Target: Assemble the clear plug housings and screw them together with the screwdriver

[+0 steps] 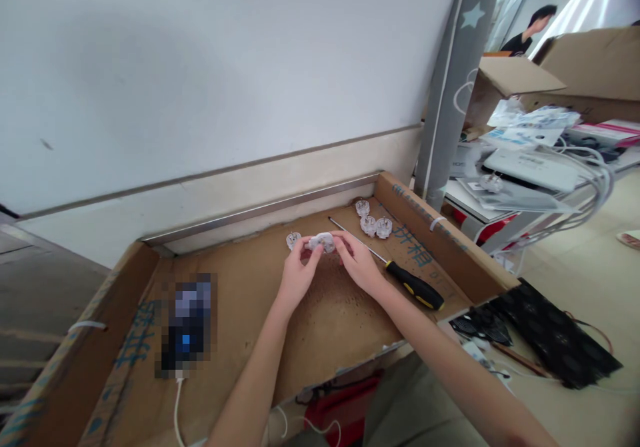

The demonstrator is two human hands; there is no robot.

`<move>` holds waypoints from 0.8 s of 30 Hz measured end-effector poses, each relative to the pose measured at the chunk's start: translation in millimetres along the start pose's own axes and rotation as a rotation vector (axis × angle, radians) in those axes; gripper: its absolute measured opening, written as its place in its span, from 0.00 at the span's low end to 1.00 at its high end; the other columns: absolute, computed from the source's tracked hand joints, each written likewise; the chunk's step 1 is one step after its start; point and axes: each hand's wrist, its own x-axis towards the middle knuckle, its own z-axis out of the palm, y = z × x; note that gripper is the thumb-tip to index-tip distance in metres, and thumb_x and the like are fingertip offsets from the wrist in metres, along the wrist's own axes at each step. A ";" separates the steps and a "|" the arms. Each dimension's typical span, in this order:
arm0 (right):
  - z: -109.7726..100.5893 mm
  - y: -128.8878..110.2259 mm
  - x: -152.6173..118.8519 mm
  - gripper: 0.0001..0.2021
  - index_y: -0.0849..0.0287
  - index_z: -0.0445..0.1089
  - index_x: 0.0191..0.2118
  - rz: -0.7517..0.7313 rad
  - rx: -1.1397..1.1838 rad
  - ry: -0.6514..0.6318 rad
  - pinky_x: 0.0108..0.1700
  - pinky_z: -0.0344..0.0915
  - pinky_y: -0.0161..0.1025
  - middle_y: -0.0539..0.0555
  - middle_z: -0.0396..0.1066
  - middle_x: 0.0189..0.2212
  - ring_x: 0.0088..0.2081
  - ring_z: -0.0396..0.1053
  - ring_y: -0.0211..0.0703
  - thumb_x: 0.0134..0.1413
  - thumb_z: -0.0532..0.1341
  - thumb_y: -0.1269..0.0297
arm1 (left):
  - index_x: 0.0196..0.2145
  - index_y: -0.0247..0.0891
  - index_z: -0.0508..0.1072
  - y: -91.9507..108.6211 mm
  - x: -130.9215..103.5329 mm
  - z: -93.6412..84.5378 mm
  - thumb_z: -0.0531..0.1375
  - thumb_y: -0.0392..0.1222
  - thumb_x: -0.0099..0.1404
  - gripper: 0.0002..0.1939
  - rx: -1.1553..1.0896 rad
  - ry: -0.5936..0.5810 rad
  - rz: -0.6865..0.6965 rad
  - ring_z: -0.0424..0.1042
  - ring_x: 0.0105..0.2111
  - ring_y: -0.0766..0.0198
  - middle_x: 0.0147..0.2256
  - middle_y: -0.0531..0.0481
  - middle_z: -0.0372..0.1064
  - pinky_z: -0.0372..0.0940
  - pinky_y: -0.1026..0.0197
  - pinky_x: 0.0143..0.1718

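My left hand and my right hand meet over the middle of a cardboard tray. Between their fingertips they hold a small white plug, raised a little above the cardboard; part of it is hidden by the fingers. Just behind my left fingers lies another clear-white plug, pins up. Beyond my right hand, three similar plugs sit close together near the tray's back right corner. A screwdriver with a black and yellow handle rests beside my right hand, its shaft passing partly behind the fingers.
The cardboard tray has raised side walls and stands against a white wall panel. A pixelated dark device with a white cable lies at left. Right of the grey post, a cluttered table holds boxes and cables. Farther back is a person.
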 end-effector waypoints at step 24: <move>-2.4 -4.9 -2.7 0.17 0.65 0.66 0.43 -0.113 -0.346 0.164 0.40 0.67 0.37 0.53 0.67 0.34 0.34 0.66 0.33 0.61 0.52 0.54 | 0.34 0.37 0.68 -11.1 16.8 -20.0 0.60 0.54 0.53 0.18 -0.431 0.419 -0.265 0.69 0.29 0.66 0.33 0.48 0.69 0.64 0.63 0.32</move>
